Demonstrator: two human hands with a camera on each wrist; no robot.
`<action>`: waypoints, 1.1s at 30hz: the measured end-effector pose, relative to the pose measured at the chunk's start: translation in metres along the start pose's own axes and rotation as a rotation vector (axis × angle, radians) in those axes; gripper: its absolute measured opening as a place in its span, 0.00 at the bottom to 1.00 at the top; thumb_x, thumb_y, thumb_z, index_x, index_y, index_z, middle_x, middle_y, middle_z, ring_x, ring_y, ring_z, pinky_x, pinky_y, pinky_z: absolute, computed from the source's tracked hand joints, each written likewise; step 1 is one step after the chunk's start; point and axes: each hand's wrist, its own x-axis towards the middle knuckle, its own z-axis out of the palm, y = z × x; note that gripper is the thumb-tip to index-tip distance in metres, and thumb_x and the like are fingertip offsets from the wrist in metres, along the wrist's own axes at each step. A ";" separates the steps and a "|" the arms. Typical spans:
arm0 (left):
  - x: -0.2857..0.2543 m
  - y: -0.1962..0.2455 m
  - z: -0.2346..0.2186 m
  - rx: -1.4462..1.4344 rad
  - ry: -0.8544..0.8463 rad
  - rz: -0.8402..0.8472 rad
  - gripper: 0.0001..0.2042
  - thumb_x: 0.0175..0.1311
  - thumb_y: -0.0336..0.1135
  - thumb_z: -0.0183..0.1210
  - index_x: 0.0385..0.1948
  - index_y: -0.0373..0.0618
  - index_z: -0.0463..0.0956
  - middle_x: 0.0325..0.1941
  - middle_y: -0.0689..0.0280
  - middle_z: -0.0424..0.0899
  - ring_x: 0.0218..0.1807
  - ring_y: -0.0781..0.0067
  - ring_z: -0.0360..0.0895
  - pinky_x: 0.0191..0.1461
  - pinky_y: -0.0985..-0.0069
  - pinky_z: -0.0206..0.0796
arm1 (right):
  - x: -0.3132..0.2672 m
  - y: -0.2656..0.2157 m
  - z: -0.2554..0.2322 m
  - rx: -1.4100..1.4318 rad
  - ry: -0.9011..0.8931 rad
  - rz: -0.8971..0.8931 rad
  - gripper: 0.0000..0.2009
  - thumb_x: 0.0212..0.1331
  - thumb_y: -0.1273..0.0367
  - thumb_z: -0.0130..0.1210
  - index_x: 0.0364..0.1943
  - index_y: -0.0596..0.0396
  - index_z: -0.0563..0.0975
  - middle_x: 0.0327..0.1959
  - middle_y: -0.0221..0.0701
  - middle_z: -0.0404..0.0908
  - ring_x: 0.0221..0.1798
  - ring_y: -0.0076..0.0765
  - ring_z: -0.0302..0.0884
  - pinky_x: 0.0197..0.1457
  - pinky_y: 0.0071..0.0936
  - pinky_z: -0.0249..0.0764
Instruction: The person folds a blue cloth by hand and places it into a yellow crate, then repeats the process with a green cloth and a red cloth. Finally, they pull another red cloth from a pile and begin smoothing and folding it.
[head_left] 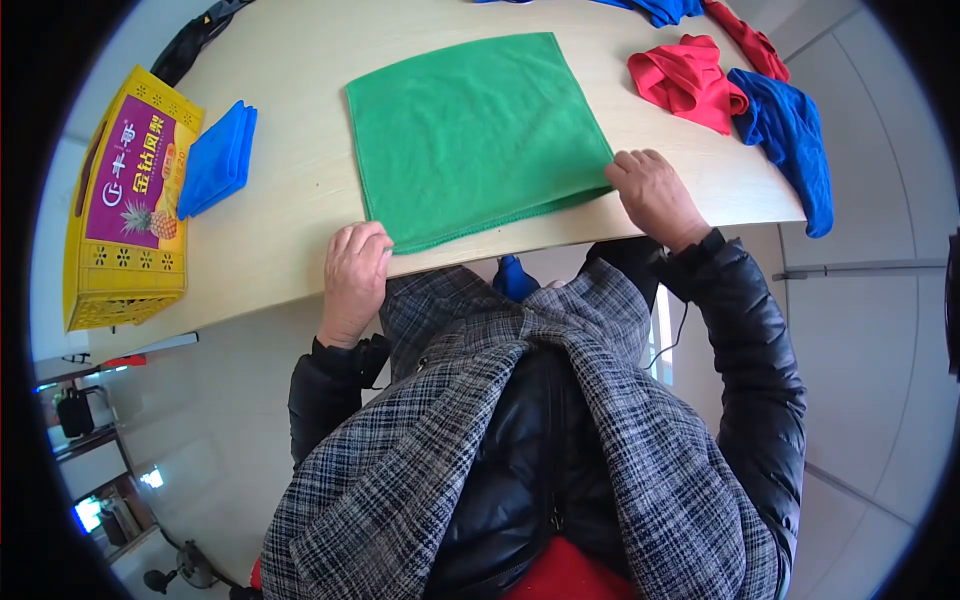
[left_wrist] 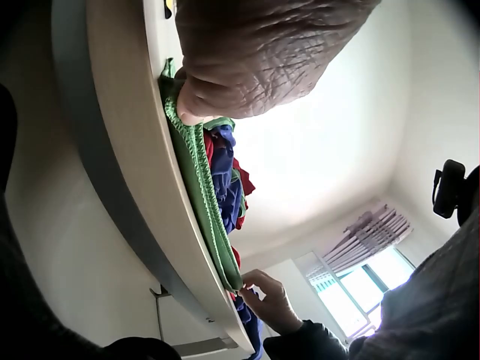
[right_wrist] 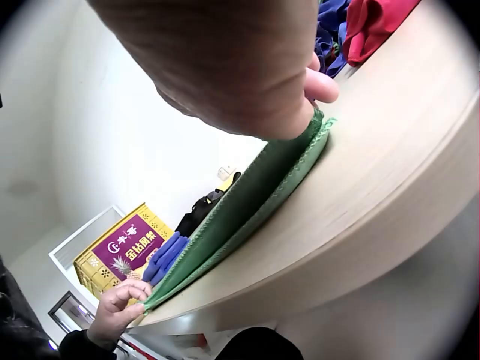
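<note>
Here we are with the green cloth lying folded along the worktop's near edge, our left hand and right hand each pinching a near corner. To our left sits the folded blue cloth beside the pineapple carton; rightward, the crumpled red cloth adjoins a draping blue one.

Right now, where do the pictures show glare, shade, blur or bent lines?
Head view: black rounded corners, seams of the white cabinet bent by the lens; left wrist view: window blown out by glare; right wrist view: right hand looms close, shaded and soft in detail.
</note>
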 end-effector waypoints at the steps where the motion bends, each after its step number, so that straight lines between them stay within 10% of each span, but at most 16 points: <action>1: 0.000 -0.002 -0.003 0.003 0.003 -0.001 0.05 0.58 0.26 0.59 0.35 0.41 0.76 0.44 0.61 0.78 0.50 0.56 0.74 0.58 0.60 0.64 | -0.003 -0.005 -0.004 0.027 -0.002 -0.003 0.04 0.53 0.74 0.51 0.33 0.56 0.72 0.34 0.38 0.74 0.42 0.46 0.75 0.49 0.38 0.71; 11: 0.020 -0.018 -0.032 -0.112 -0.159 -0.017 0.08 0.59 0.30 0.61 0.38 0.40 0.76 0.47 0.59 0.78 0.52 0.54 0.74 0.60 0.60 0.64 | 0.011 -0.022 -0.045 0.403 -0.310 0.148 0.08 0.59 0.68 0.57 0.36 0.58 0.75 0.37 0.39 0.79 0.44 0.46 0.77 0.47 0.41 0.73; 15: 0.080 -0.035 -0.009 -0.065 -0.134 0.040 0.19 0.68 0.42 0.58 0.55 0.39 0.75 0.64 0.53 0.74 0.65 0.49 0.70 0.70 0.57 0.59 | 0.072 -0.042 0.013 0.238 0.099 0.076 0.22 0.65 0.58 0.57 0.59 0.55 0.74 0.64 0.41 0.73 0.67 0.50 0.69 0.69 0.44 0.65; 18: 0.117 -0.041 0.036 0.160 -0.187 0.057 0.32 0.72 0.54 0.51 0.70 0.42 0.62 0.76 0.51 0.59 0.77 0.49 0.56 0.78 0.54 0.47 | 0.113 -0.071 0.051 0.090 0.046 0.138 0.32 0.69 0.50 0.50 0.71 0.53 0.64 0.76 0.40 0.59 0.78 0.54 0.53 0.77 0.51 0.53; 26: 0.096 -0.079 0.043 0.215 -0.406 -0.051 0.37 0.73 0.60 0.45 0.75 0.45 0.51 0.81 0.54 0.48 0.82 0.53 0.43 0.81 0.49 0.37 | 0.076 -0.010 0.076 0.074 -0.034 0.293 0.36 0.70 0.44 0.43 0.75 0.51 0.57 0.78 0.42 0.52 0.80 0.57 0.45 0.78 0.56 0.47; 29: 0.105 -0.084 0.030 0.226 -0.471 -0.092 0.38 0.72 0.63 0.44 0.75 0.45 0.52 0.81 0.53 0.48 0.81 0.53 0.44 0.80 0.48 0.37 | 0.079 0.015 0.045 0.030 -0.346 0.390 0.37 0.70 0.44 0.42 0.75 0.51 0.57 0.79 0.41 0.51 0.81 0.56 0.43 0.79 0.57 0.44; 33: 0.140 -0.086 0.041 0.242 -0.401 -0.063 0.39 0.72 0.65 0.43 0.75 0.46 0.52 0.81 0.54 0.48 0.82 0.53 0.44 0.80 0.48 0.37 | 0.135 0.015 0.049 0.063 -0.149 0.398 0.37 0.70 0.43 0.41 0.76 0.50 0.56 0.79 0.41 0.50 0.81 0.54 0.43 0.79 0.57 0.44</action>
